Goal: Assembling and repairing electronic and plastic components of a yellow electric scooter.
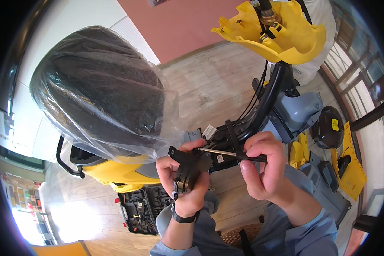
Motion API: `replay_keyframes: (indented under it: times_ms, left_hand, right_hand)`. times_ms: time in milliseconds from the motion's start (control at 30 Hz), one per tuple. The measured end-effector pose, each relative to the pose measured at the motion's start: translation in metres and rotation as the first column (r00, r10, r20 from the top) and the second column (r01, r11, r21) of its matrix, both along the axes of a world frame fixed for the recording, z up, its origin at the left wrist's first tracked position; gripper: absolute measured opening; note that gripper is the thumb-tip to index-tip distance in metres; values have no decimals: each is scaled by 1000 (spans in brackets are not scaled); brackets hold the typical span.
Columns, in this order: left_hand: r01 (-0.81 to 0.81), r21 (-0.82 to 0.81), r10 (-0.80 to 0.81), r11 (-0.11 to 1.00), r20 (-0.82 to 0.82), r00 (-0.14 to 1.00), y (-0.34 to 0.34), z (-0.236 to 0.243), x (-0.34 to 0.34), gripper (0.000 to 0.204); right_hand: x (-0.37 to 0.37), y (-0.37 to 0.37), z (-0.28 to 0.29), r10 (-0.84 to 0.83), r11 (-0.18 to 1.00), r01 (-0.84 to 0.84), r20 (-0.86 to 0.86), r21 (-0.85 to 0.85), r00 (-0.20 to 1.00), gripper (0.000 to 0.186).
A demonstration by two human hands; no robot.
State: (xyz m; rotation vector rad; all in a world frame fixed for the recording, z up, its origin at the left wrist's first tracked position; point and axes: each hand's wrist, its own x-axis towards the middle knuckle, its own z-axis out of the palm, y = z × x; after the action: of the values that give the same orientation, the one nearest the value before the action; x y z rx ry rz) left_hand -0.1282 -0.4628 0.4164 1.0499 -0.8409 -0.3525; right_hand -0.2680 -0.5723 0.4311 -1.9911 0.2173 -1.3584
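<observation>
My left hand [187, 198] is closed round a black bracket-like part [183, 173], with a projecting tab at its upper end. My right hand [264, 170] grips the dark handle of a screwdriver [217, 151], whose metal shaft points left to the upper part of the piece in my left hand; whether the tip touches it is too small to tell. Just behind my hands is the scooter's black frame [256, 121] with cables. Its seat [98, 89], wrapped in clear plastic, sits to the left above a yellow body panel [102, 168].
A yellow front housing [298, 45] hangs on the steering column. Grey panels [320, 192], a yellow panel [354, 179] and a black case [328, 128] are at the right. An open toolbox [136, 217] lies on the wooden floor [102, 230] below left, and a woven stool [243, 232] is beneath me.
</observation>
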Motion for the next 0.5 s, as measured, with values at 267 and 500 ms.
replay_keyframes:
  times_ms: [267, 500]
  left_hand:
    - [-9, -5, 9, 1000, -48, 999, 1, 2, 2, 57]
    - [28, 0, -28, 1000, 60, 998, 2, 3, 4, 56]
  right_hand:
    - [-2, -3, 4, -90, 990, 77, -111, -116, 990, 27]
    - [-7, -4, 15, -23, 998, 11, -217, -56, 976, 21]
